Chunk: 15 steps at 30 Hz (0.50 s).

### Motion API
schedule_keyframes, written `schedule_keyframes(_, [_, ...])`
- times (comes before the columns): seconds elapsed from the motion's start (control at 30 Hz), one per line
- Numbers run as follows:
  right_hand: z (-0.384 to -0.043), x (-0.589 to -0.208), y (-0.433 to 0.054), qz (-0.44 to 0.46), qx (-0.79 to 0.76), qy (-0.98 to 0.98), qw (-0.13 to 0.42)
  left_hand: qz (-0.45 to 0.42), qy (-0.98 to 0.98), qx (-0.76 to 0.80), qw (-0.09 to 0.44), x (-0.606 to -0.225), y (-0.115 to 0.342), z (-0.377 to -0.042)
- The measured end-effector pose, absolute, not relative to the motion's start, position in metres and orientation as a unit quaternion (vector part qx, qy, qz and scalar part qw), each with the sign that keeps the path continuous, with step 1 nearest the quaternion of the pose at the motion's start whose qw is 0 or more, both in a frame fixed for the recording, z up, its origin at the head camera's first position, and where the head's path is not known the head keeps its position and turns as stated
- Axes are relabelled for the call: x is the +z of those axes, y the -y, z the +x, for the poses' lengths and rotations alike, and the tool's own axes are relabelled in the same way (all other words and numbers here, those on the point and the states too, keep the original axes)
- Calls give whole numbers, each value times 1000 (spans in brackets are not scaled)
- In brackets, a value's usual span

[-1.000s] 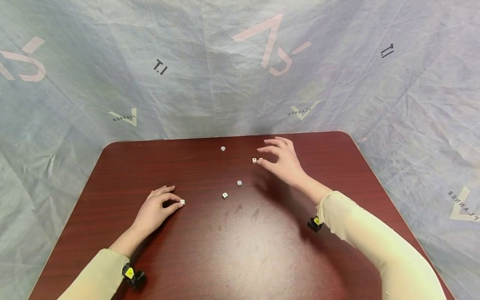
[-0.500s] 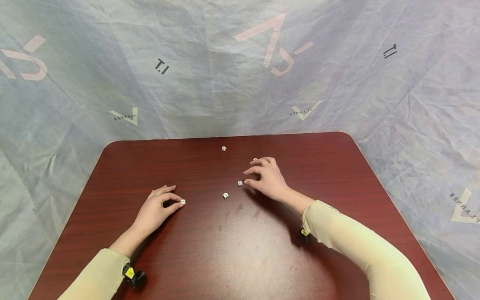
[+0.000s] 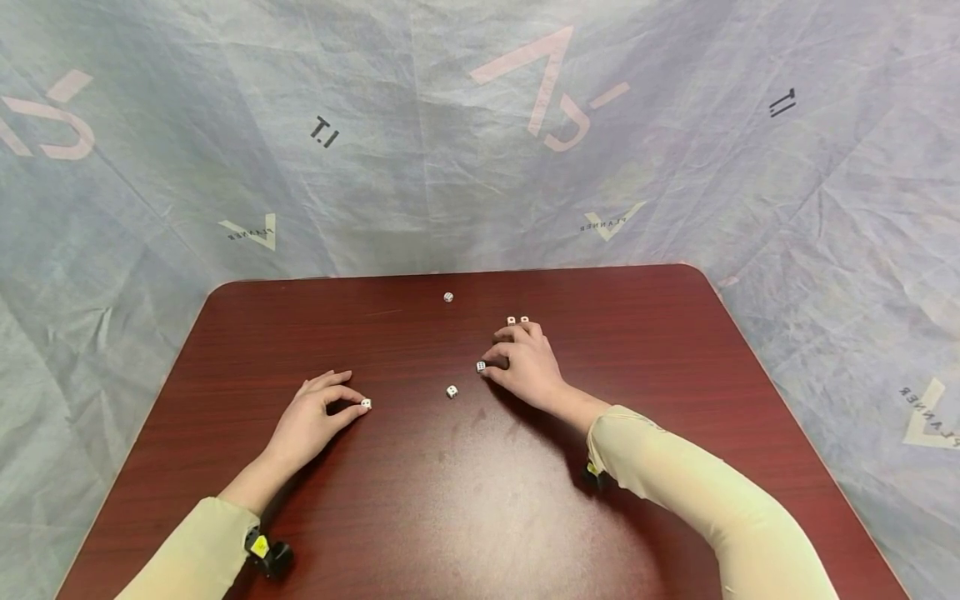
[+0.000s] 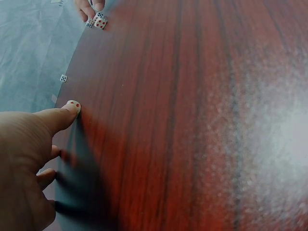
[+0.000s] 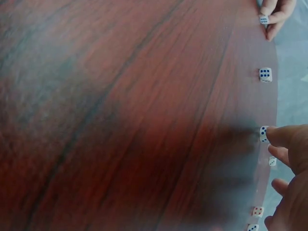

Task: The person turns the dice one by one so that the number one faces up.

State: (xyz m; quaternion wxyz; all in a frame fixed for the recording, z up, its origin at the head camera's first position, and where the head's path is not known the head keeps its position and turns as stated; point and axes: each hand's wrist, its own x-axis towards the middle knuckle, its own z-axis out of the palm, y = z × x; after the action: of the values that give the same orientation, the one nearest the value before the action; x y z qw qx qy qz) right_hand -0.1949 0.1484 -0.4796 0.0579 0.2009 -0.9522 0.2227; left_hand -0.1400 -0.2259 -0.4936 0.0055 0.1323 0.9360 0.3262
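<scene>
On my head feed, the die in the left hand, the left die (image 3: 366,404), is a small white cube with rounded corners; the left-wrist view shows red pips on its upper face, and the right-wrist view shows blue ones on a side. The right die (image 3: 481,367) is another white cube, with six dark pips upward on the head feed and blue pips on the side my right-wrist view catches. The left hand (image 3: 307,421) has a narrow grip, pinching the left die between thumb and index finger, so it sits near three o'clock of that hand, down at the table (image 3: 375,508). The right hand (image 3: 528,371) has thumb and index finger closed on the right die, which lies at nine o'clock of the hand; its other fingers curve above. From the right die, I have a loose die (image 3: 452,392) just beside at eight o'clock and a far die (image 3: 448,297) at eleven, near the table's back edge. A pair of dice (image 3: 512,320) with red marks on top lies at twelve o'clock of the right hand.
</scene>
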Motion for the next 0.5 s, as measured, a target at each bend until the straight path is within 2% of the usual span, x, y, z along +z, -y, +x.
schedule_keyframes(0.5, [-199,-483,-146,197,209,956,56,130,-936,326,9,-493,226,-140])
